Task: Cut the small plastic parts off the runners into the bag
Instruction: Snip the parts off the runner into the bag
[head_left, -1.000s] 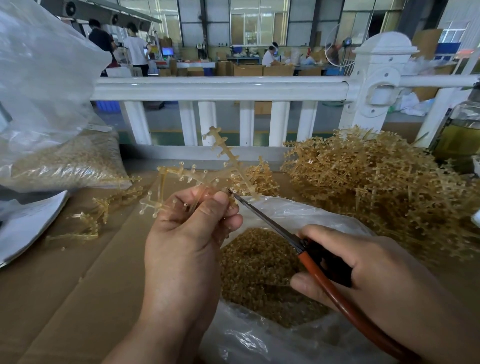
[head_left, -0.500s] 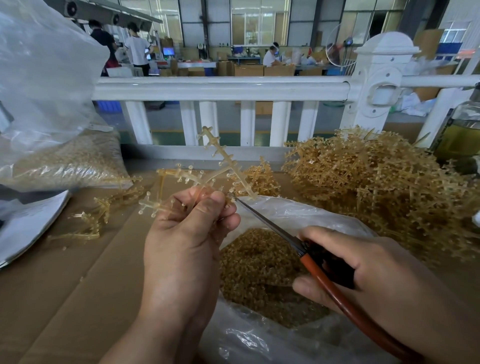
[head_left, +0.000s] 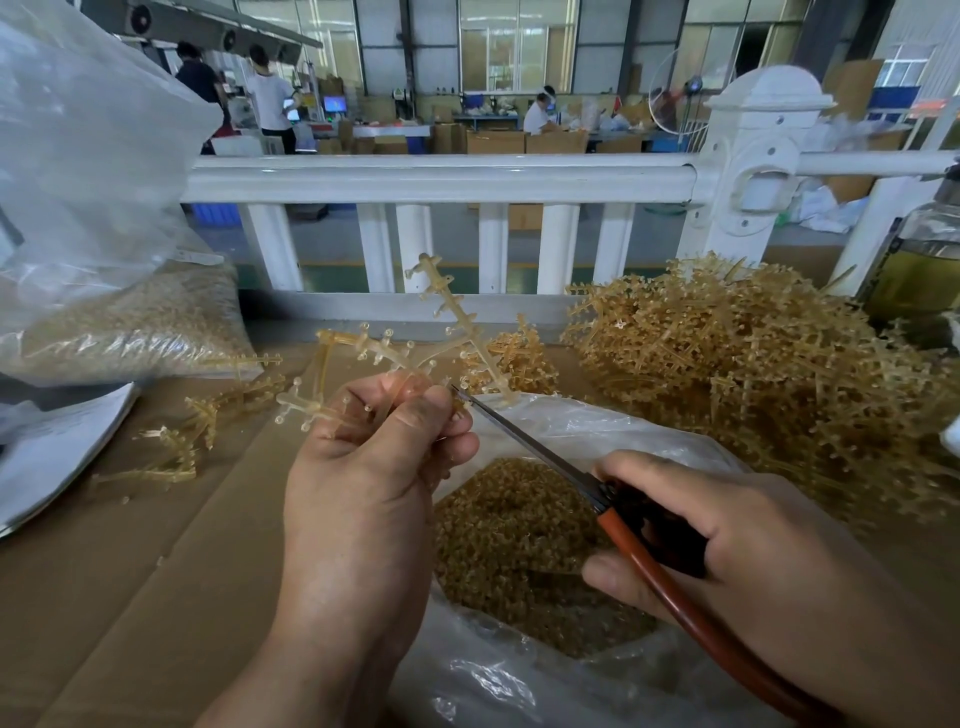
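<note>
My left hand (head_left: 363, 483) grips a translucent amber runner (head_left: 452, 317), a branched stem with small parts on its tips, held above the table. My right hand (head_left: 727, 561) is closed on scissors (head_left: 524, 439) with red-brown handles. The thin blades point up and left, and their tip touches the runner right by my left fingertips. Below both hands lies an open clear plastic bag (head_left: 597, 431) holding a heap of small amber cut parts (head_left: 514, 535).
A big pile of uncut runners (head_left: 753, 374) fills the right of the cardboard-covered table (head_left: 130, 571). Stripped runners (head_left: 176, 447) lie left. A filled bag (head_left: 130, 327) sits far left. A white railing (head_left: 441, 176) runs behind. A glass bottle (head_left: 919, 260) stands far right.
The scissor tip has slid a little up and left along the runner toward my left fingers. My left hand has turned the runner slightly.
</note>
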